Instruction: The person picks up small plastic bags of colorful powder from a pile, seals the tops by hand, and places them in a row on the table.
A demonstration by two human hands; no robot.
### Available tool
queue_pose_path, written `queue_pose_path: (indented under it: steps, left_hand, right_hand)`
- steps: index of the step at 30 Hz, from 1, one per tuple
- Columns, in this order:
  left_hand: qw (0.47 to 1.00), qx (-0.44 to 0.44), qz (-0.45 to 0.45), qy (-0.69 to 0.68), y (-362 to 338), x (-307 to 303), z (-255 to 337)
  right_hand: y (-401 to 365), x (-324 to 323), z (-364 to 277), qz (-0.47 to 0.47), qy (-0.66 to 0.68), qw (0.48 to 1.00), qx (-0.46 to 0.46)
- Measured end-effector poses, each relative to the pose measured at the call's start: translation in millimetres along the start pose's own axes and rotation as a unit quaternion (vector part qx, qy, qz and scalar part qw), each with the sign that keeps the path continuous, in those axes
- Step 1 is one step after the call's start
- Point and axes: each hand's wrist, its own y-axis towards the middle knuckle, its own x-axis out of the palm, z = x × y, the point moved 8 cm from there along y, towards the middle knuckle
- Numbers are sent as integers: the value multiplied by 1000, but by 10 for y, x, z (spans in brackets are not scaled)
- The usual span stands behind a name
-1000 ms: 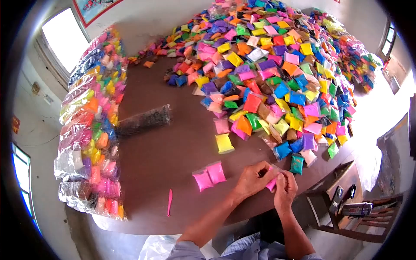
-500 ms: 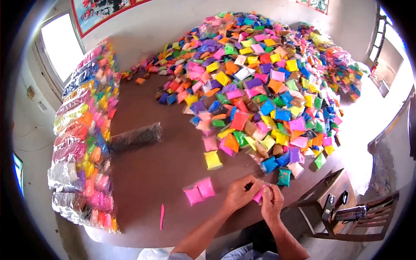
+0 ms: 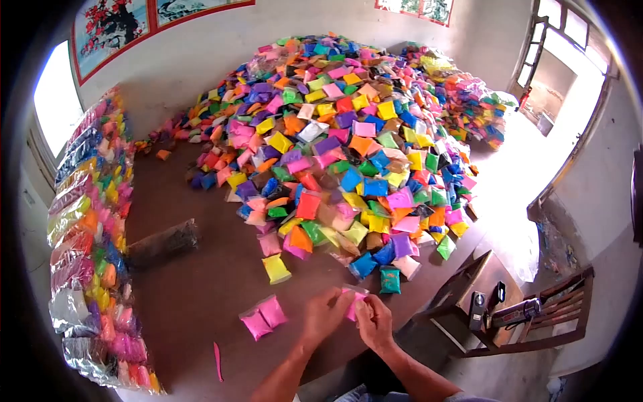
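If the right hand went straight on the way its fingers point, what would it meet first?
Beyond the pink packet at its fingertips, the right hand would probably meet the pile of packets, though depth is unclear.

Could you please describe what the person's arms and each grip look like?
The left grip and right grip are bare human hands, with no gloves or watch visible. The forearms are uncovered; a little grey-blue clothing shows at the bottom edge.

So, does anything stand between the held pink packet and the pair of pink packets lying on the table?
Only the left hand, at the edge of the held packet; from there to the pink pair, just bare tabletop.
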Motion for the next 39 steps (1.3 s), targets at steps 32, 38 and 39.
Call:
queue_pose_path:
  steps: [32,38,39]
  left_hand:
    - [997,-46,-48,27,9,52,-70]
    - [995,-84,-51,-5,14,92,-169]
    - [995,-66,-51,-56,28,115,-113]
  right_hand:
    - [-2,-31,-121,12,-12,1000,15]
    - [0,-50,-45,16,2,1000,14]
    - [-4,-58,-52,18,13,1000,6]
